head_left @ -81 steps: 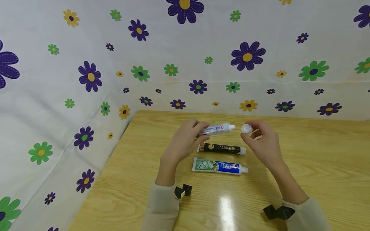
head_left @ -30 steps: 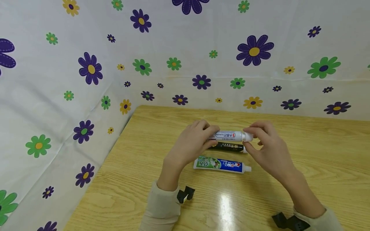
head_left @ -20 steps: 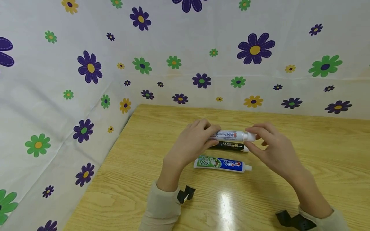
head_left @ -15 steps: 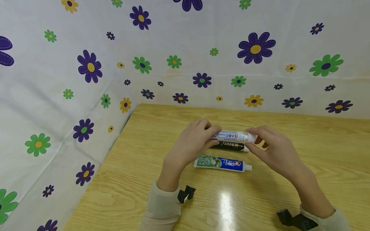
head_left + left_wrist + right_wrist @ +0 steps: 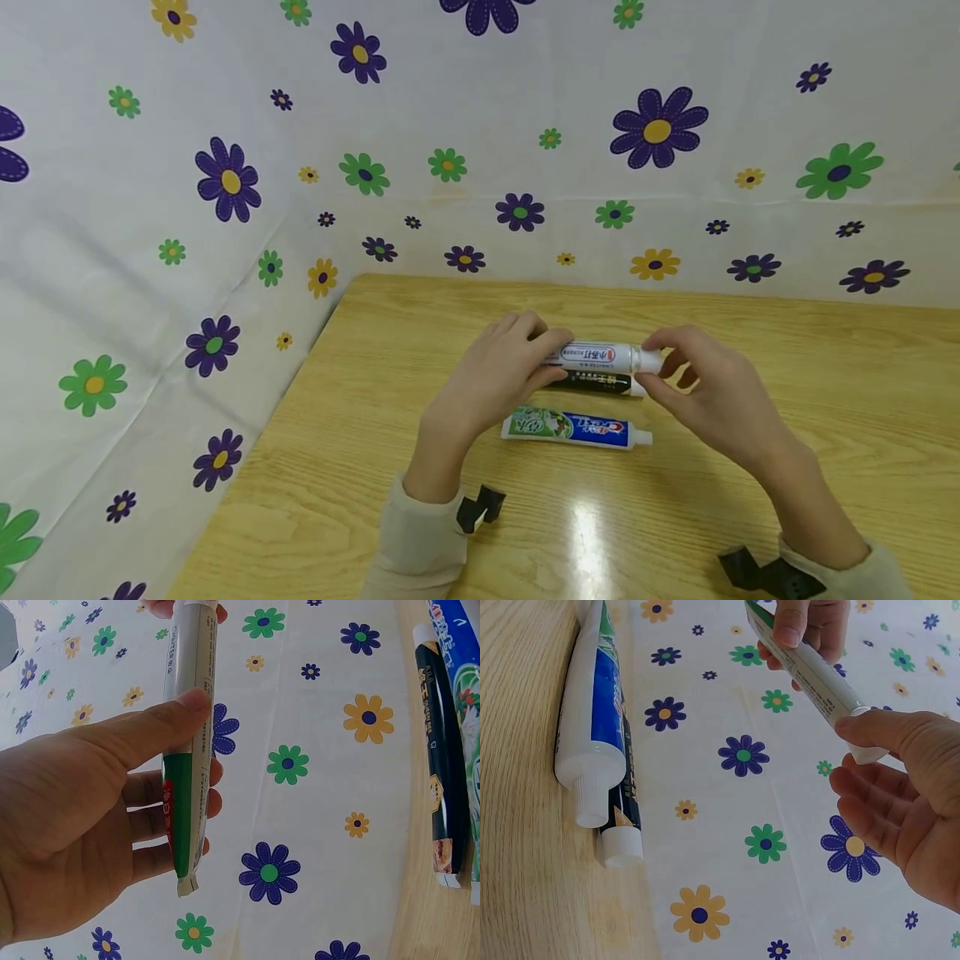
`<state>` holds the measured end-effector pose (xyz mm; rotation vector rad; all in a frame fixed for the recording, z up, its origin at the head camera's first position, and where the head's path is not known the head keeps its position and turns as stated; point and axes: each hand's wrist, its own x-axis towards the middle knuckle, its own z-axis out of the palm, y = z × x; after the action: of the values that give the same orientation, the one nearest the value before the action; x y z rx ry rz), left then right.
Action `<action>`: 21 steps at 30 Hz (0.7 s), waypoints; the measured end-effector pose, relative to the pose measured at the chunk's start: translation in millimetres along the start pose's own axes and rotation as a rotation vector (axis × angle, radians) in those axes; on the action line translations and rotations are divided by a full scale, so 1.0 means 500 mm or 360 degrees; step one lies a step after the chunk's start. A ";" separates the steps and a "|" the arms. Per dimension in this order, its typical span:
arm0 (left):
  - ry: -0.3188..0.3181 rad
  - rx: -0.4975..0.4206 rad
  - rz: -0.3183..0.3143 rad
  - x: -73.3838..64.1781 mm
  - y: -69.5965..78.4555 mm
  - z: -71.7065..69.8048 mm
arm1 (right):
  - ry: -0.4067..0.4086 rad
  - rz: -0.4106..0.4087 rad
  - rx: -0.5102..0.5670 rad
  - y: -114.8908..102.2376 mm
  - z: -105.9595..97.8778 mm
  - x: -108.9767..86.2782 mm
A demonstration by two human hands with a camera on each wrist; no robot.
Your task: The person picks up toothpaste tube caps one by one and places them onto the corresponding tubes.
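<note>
A silver-white toothpaste tube (image 5: 596,356) is held level above the table, its green tail end showing in the left wrist view. My left hand (image 5: 495,375) grips the tube's body, thumb (image 5: 184,712) on one side and fingers curled behind. At the other end, my right hand (image 5: 701,383) pinches the white cap (image 5: 648,360) between thumb and forefinger, and the cap sits on the tube's neck. Close under the held tube lies a black toothpaste tube (image 5: 596,382) with a white cap, partly covered in the head view. Nearer the person lies a blue and green toothpaste tube (image 5: 570,427).
The wooden table (image 5: 337,467) runs back to a white cloth (image 5: 420,108) printed with flowers, which hangs behind it and along the left side. Both sleeves carry black wrist mounts. Light glares on the table in front of the tubes.
Earlier the right hand held the cap apart from the bare nozzle; the cap and tube came together and the tube came lower and nearer. In the last half second the right fingers shifted slightly.
</note>
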<state>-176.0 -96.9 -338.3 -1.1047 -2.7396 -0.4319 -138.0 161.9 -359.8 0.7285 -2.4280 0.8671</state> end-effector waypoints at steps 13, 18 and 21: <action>0.0031 -0.0018 0.0026 -0.004 -0.001 -0.007 | 0.0072 -0.0101 0.0054 0.002 0.002 0.003; 0.0023 -0.0041 0.0027 -0.006 -0.002 -0.007 | 0.0062 -0.0076 0.0110 0.002 0.002 0.002; 0.0028 -0.0048 0.0040 -0.006 -0.003 -0.008 | 0.0051 -0.0040 0.0165 0.003 0.003 0.002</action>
<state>-174.8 -101.5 -335.5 -1.1363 -2.7098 -0.4789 -140.0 161.8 -360.9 0.7749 -2.3552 0.9933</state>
